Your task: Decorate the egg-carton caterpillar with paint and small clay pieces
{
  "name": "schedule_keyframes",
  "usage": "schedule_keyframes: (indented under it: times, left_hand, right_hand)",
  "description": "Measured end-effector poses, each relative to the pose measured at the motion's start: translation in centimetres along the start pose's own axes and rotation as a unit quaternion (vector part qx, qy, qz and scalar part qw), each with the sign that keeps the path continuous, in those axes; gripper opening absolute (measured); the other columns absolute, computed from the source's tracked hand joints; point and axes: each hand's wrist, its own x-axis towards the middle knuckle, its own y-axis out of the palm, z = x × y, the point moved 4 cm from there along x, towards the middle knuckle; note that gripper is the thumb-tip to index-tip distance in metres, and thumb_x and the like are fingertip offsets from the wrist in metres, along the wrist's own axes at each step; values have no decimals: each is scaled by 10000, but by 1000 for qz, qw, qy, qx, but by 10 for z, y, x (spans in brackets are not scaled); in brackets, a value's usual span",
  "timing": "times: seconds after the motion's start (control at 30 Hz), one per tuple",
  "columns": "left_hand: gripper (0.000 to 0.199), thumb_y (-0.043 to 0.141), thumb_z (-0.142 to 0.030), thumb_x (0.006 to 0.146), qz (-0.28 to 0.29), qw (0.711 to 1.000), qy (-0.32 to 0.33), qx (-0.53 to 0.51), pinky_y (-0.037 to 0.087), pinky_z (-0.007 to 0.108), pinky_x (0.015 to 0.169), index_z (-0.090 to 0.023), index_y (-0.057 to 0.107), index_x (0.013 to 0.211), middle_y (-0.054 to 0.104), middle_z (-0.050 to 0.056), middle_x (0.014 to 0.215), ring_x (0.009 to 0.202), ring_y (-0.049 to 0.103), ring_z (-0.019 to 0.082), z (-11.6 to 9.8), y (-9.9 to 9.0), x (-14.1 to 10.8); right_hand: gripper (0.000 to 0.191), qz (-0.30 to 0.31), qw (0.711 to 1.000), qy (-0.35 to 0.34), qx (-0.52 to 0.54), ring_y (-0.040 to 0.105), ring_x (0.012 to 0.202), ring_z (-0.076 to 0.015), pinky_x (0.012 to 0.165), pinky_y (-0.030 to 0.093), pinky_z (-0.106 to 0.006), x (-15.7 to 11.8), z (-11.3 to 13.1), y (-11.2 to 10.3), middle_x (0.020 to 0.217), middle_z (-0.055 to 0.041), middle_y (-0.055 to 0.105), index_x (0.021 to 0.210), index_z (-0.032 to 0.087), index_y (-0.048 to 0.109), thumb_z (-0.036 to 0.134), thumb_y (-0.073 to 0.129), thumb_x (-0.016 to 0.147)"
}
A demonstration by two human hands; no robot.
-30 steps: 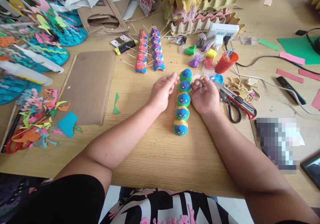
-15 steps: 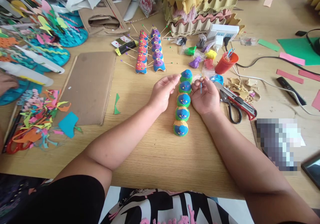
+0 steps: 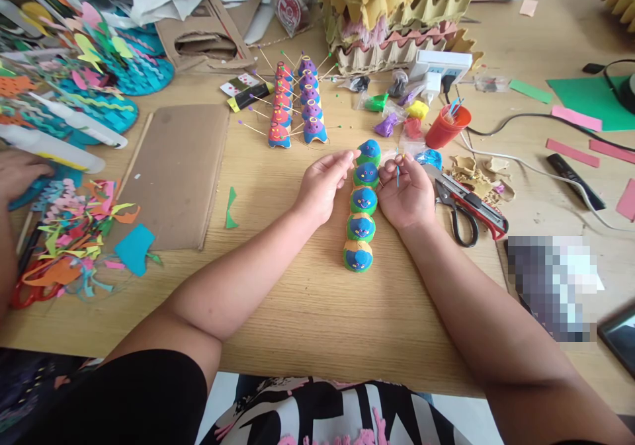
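A row of blue and green domed bumps (image 3: 364,200), with small faces on them, runs away from me on the wooden table. On its left, near the far end, is my left hand (image 3: 322,184), thumb and forefinger pinched at the farthest bump; anything between the fingertips is too small to make out. To the right of the row my right hand (image 3: 407,194) rests palm up, fingers curled, with a thin blue stick (image 3: 397,175) in its grip. Behind stand a red row (image 3: 280,108) and a purple row (image 3: 311,104) of similar bumps with pins stuck in.
An orange cup (image 3: 447,125), scissors (image 3: 464,223) and a red cutter (image 3: 473,203) lie right of my right hand. Egg trays (image 3: 391,8) are stacked behind. At left are cardboard (image 3: 173,174), paper scraps (image 3: 74,233) and another person's hand (image 3: 22,170).
The other person's hand at the left edge has come further into view. My own hands have hardly moved; the whole view has shifted very slightly.
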Motion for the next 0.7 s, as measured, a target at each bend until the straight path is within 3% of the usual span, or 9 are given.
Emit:
schedule_keyframes:
  times: [0.27,0.7]
  left_hand:
    - [240,861,-428,841,24,999,20,-10,370,165,508,-205,806,913,678,-13,776,620,517,38,-1,1,0]
    - [211,854,-405,845,33,999,31,15,374,191,520,-220,818,941,717,2,824,658,546,60,4,-1,2]
  right_hand:
    - [332,5,1000,8,12,613,639,-99,665,573,-247,1,-1,-1,682,57,617,750,245,590,476,763,913]
    - [340,9,1000,-3,-1,611,655,-106,687,574,-261,2,-1,-2,687,53,605,757,247,586,499,735,930]
